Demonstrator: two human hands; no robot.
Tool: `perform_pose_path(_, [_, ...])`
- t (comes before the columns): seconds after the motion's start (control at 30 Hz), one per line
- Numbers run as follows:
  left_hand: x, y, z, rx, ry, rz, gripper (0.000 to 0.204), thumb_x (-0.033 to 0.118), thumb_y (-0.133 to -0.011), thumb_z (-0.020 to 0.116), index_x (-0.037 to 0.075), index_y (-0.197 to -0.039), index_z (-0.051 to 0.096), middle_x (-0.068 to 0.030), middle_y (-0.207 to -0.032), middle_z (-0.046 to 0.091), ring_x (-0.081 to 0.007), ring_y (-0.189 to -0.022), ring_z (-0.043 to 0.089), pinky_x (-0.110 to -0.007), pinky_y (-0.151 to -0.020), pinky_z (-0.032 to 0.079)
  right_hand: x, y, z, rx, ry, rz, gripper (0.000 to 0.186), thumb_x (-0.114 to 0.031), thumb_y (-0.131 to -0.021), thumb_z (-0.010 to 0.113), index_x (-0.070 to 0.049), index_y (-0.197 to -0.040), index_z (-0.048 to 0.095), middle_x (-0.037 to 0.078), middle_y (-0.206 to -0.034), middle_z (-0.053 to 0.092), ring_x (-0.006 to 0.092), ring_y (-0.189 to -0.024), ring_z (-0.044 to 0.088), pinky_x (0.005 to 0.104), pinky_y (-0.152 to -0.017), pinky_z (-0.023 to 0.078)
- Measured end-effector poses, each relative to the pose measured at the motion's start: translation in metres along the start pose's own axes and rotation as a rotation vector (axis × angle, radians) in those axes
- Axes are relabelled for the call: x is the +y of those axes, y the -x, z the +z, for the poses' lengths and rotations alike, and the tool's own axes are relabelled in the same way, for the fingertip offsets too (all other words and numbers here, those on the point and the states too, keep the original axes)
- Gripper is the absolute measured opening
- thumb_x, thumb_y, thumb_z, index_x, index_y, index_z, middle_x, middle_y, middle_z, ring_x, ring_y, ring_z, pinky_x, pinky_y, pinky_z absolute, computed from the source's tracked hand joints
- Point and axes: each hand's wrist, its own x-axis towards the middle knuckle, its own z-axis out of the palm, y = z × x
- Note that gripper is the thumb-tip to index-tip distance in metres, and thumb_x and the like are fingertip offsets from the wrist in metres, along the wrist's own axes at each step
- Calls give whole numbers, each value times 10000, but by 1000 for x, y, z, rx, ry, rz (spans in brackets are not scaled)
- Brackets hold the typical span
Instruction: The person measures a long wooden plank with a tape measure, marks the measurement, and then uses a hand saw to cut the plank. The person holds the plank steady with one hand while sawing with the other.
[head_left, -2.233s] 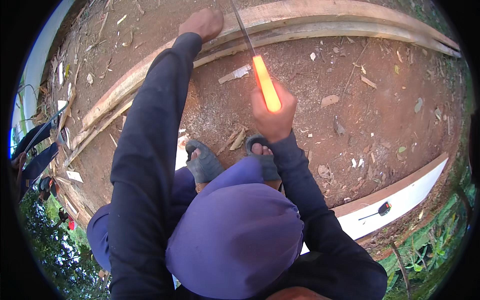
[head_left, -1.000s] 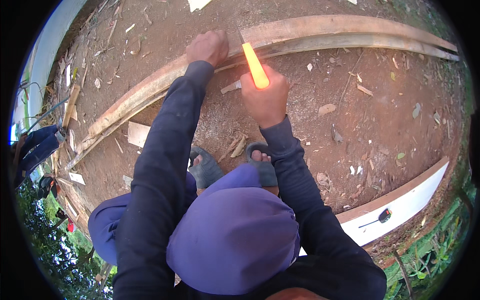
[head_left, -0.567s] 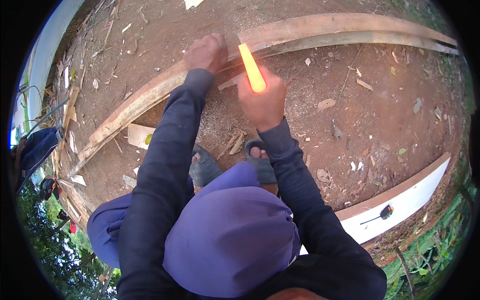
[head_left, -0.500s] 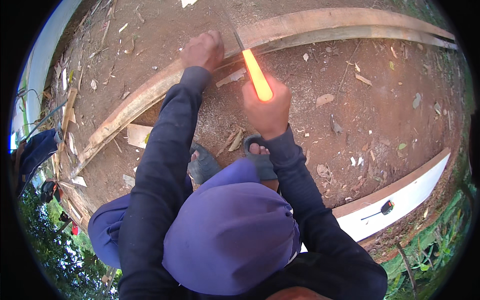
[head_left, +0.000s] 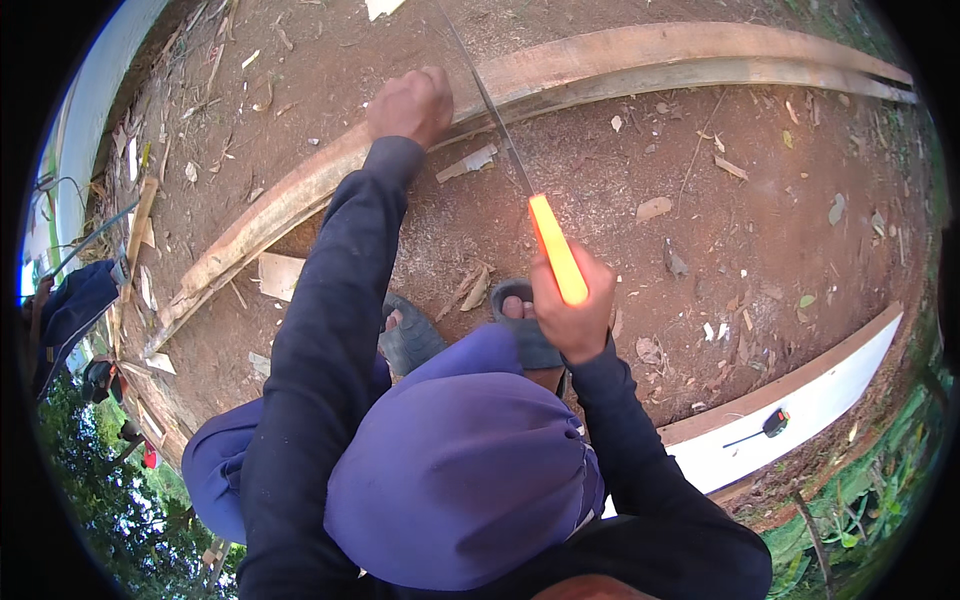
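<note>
My right hand [head_left: 578, 308] is closed round the bright orange handle of a handsaw [head_left: 558, 246]. The saw's thin blade slants up and left across a long wooden beam [head_left: 620, 58], just right of my left hand. Curled over the beam, my left hand [head_left: 412, 105] grips it, knuckles up; its fingertips are hidden. The beam looks bent by the lens and runs from the lower left to the far right. A second length of timber [head_left: 690, 76] lies along its near side.
My sandalled feet [head_left: 408, 335] stand on the dirt below the beam. Wood scraps [head_left: 468, 163] and dry leaves are strewn about. At the lower right lies a white board [head_left: 800, 425] with a black tool [head_left: 775, 422] on it. Another person's dark clothing [head_left: 75, 310] shows at the left edge.
My right hand has drawn the saw back toward me and slightly right, so more of the blade shows on the near side of the beam. My left hand keeps its grip.
</note>
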Motion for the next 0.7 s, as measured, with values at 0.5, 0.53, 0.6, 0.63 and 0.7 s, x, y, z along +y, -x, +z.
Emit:
perform_pose_path(0.5, [-4,-29,-13,-356,175,-288,505,365,-982,379,5,-972,733,-283,-1044,712,-489,-1020,670,-552,-937,514,26,61,-34,-22,28,-45,68,-23,-800,671,10,-859,673,147,-700,697,279,-622,720,348,-581,555])
perform_pose_path(0.53, [0,-28,-12,-358,184,-306,510,364,-980,379,-2,-976,734,-286,-1048,711,-490,-1024,668,-547,-942,512,22,61,-36,-22,12,-14,70,-21,-796,671,12,-858,676,146,-704,699,279,-622,720,348,-583,556])
perform_pose_path(0.6, [5,-28,-10,-362,208,-334,521,363,-976,379,-17,-984,735,-293,-1057,708,-492,-1031,664,-538,-952,509,9,55,-34,-13,-12,51,74,-16,-789,671,15,-855,682,146,-713,704,281,-622,721,347,-588,559])
perform_pose_path(0.63, [3,-34,-8,-352,199,-313,524,365,-975,379,-16,-995,736,-296,-1063,706,-494,-1032,663,-532,-954,509,10,23,-14,-2,-68,48,52,-33,-782,675,11,-796,651,162,-665,671,282,-583,699,359,-555,535])
perform_pose_path(0.7, [5,-34,0,-345,196,-276,530,371,-972,378,-15,-1016,739,-303,-1075,702,-498,-1035,662,-522,-959,510,2,-70,34,50,-53,-51,164,-68,-783,686,-4,-706,556,154,-524,534,265,-474,619,383,-481,460])
